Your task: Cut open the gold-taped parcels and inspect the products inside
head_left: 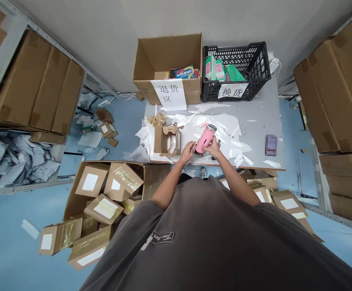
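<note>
A pink tumbler (205, 139) with a silver top is tilted over the front part of the table, its top toward the back right. My right hand (213, 148) is wrapped round its right side. At the tumbler's lower left is my left hand (188, 151), its fingers near the base; whether they touch it or hold anything is too small to tell. Left of my left hand, an opened small cardboard box (160, 140) stands on the table among white paper scraps (145, 139).
Behind stand a large cardboard box (190, 95) with books and a black crate (256, 91) with green boxes. A phone-like object (270, 145) lies at the right. Parcels (104, 208) fill a carton at the lower left. Shelves with cartons (330, 97) flank the table (260, 117).
</note>
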